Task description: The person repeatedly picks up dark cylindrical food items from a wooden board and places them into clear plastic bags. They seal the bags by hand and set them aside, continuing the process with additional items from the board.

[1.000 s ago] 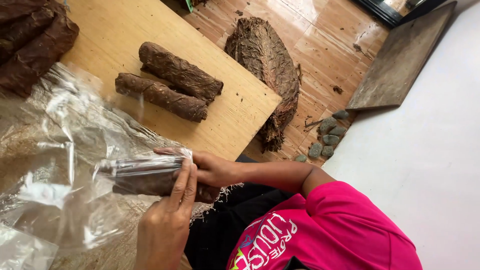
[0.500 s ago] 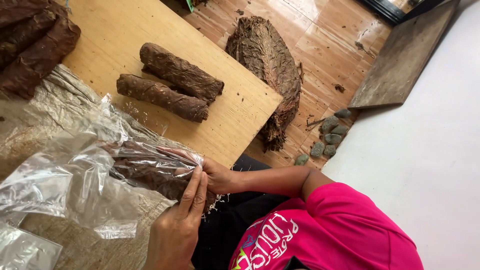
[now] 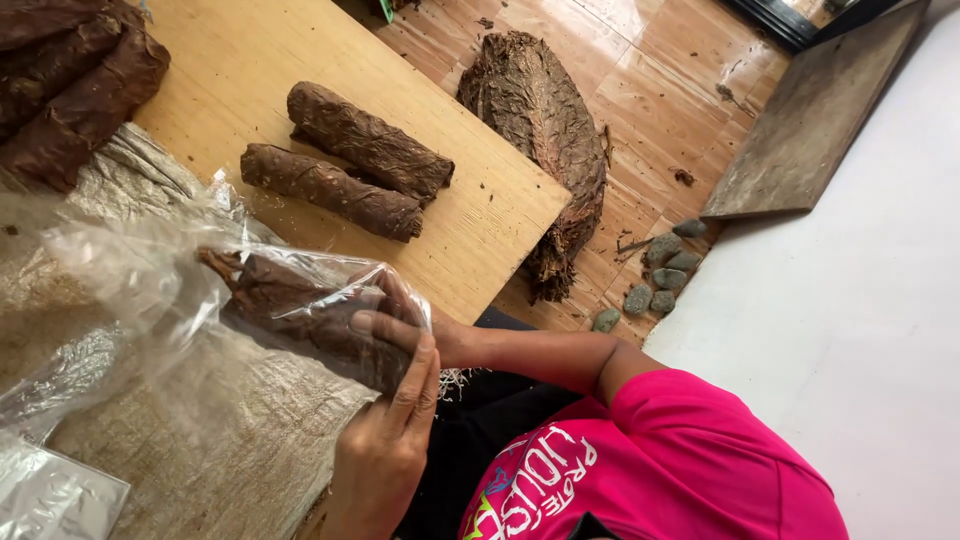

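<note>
Both my hands hold a dark brown roll of dried leaves that sits inside a clear plastic bag. My left hand comes up from below, its fingers laid flat against the roll's near end. My right hand grips the same end from behind, partly hidden by the plastic and by my left fingers. The loose open part of the bag trails off to the left. Two similar bare rolls lie side by side on a light wooden board just beyond.
More dark rolls are piled at the top left. Woven sacking covers the surface under my hands, with flat plastic bags at the bottom left. On the tiled floor lie a leaf bundle, several grey stones and a wooden plank.
The roll has gone further into the plastic bag. Bag and roll have shifted right and turned, and my left fingers have moved onto its near end.
</note>
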